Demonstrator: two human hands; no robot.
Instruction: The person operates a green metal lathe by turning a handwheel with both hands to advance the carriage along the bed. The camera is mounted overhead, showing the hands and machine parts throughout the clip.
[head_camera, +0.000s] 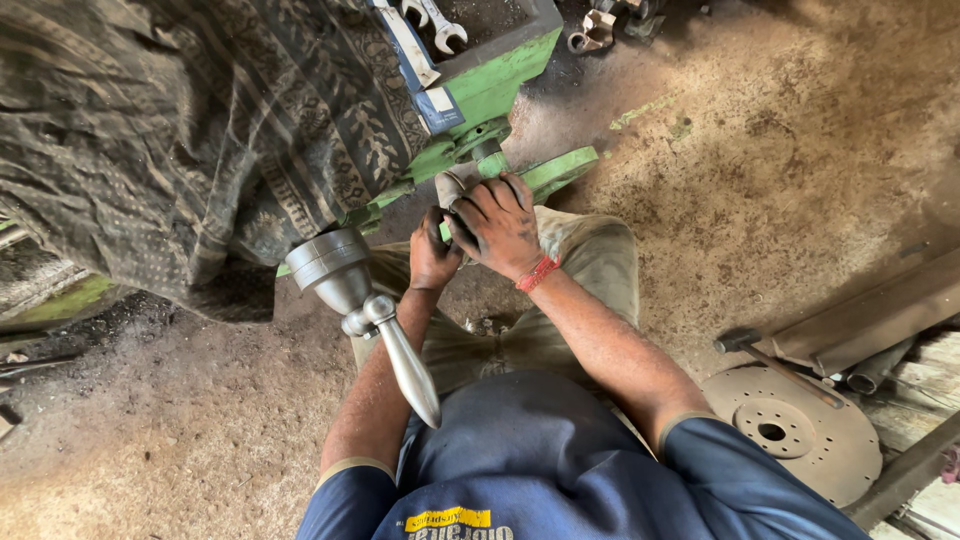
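Note:
Both hands work at the underside of a green machine frame (500, 80), close to a green bracket arm (560, 170). My right hand (497, 226), greasy and with a red band at the wrist, is cupped over a small metal part (450, 186) beside the bracket. Just below and left of it, my left hand (432, 252) is closed around something small; what it grips is hidden by the fingers. A grey metal spindle with a tapered handle (372, 315) juts out to the left of my left forearm.
A patterned dark cloth (180, 130) drapes over the machine at upper left. Open-end wrenches (440, 25) lie on top of the frame. At right on the dirt floor are a hammer (775, 362), a round perforated steel disc (795, 430) and rusty metal bars (870, 320).

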